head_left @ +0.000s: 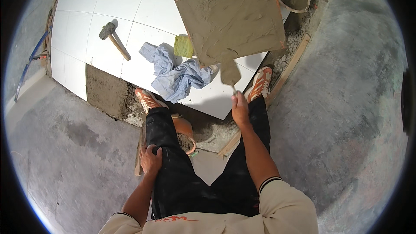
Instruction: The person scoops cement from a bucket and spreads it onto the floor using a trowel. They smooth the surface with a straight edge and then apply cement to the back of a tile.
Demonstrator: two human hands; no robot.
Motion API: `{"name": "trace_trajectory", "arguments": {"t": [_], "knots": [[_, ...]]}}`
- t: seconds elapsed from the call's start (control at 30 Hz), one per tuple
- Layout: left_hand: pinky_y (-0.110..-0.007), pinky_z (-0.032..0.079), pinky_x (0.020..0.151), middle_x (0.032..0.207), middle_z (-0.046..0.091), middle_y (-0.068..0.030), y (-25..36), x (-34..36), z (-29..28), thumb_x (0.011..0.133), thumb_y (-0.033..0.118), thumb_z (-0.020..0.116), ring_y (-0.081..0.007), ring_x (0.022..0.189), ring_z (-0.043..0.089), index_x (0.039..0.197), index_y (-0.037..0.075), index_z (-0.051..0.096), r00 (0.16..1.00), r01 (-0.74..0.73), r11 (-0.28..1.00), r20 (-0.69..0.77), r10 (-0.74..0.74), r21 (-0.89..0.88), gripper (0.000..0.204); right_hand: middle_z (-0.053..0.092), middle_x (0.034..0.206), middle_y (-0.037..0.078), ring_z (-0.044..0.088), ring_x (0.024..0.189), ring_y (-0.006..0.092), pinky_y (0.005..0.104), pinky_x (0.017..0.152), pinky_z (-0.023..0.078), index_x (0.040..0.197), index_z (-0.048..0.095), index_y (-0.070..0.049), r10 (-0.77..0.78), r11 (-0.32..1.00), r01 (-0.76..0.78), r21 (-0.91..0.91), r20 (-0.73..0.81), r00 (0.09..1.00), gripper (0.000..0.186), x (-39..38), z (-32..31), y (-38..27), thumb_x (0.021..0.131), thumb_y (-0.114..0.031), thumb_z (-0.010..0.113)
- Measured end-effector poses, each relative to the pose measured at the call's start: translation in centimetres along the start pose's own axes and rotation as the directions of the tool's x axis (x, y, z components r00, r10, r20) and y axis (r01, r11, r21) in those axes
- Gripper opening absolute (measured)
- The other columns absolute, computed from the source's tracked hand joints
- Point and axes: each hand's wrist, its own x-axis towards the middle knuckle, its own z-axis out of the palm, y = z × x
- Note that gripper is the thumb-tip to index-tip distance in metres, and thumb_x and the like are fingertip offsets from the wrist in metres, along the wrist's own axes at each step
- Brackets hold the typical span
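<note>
Right hand [239,109] grips trowel [230,73] against mortared tile [227,15]; left hand [150,160] on thigh.

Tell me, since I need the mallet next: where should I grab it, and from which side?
Grip the mallet by its wooden handle, near the free end that points toward the blue rag. Come from that lower right side: the handle lies flat on the white tiles with bare tile around it, while the heavy grey head sits at the far upper left end.
</note>
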Motion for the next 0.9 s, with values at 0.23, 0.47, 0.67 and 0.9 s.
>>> {"name": "trace_trajectory", "arguments": {"t": [0.23, 0.47, 0.67, 0.9], "knots": [[-0.052, 0.047, 0.112, 0.144, 0.055, -0.0136, -0.8, -0.1, 0.2, 0.093, 0.040, 0.075, -0.0378, 0.140, 0.049, 0.127, 0.016, 0.073, 1.000, -0.011, 1.000, -0.020, 0.011, -0.002, 0.042, 0.066, 0.125, 0.027, 0.066, 0.112, 0.0458, 0.0512, 0.095, 0.053, 0.136, 0.058, 0.006, 0.097, 0.989, -0.099, 0.114, 0.018, 0.995, 0.044, -5.2, 2.2, -0.6, 0.113, -0.030, 0.049], [-0.053, 0.047, 0.113, 0.146, 0.054, -0.0153, -1.4, -0.1, -0.3, 0.092, 0.040, 0.076, -0.0387, 0.142, 0.048, 0.128, 0.016, 0.073, 0.999, 0.033, 0.996, 0.004, -0.032, -0.077, 0.044, 0.065, 0.130, 0.029, 0.063, 0.119, 0.0486, 0.0534, 0.100, 0.051, 0.136, 0.057, 0.008, -0.092, 0.995, 0.086, 0.046, 0.127, 0.988, 0.045, -3.4, 2.7, -4.3, 0.113, -0.030, 0.051], [-0.053, 0.047, 0.112, 0.147, 0.055, -0.0166, -1.4, 0.3, 0.2, 0.092, 0.040, 0.077, -0.0397, 0.142, 0.047, 0.127, 0.015, 0.073, 0.999, 0.000, 0.998, -0.032, -0.002, -0.067, 0.043, 0.065, 0.127, 0.029, 0.063, 0.117, 0.0485, 0.0533, 0.100, 0.051, 0.137, 0.057, 0.004, -0.085, 0.996, 0.088, -0.030, 0.096, 0.992, 0.043, -4.2, 2.6, -2.6, 0.112, -0.030, 0.054], [-0.053, 0.047, 0.112, 0.144, 0.055, -0.0160, -1.2, -0.2, 0.3, 0.093, 0.038, 0.076, -0.0399, 0.141, 0.048, 0.125, 0.014, 0.074, 1.000, 0.010, 0.998, -0.024, -0.012, -0.064, 0.040, 0.065, 0.122, 0.029, 0.064, 0.111, 0.0478, 0.0521, 0.093, 0.053, 0.132, 0.059, 0.003, -0.079, 0.997, 0.081, 0.021, -0.076, 0.994, 0.037, -4.6, -1.2, -1.0, 0.112, -0.027, 0.055]]}}
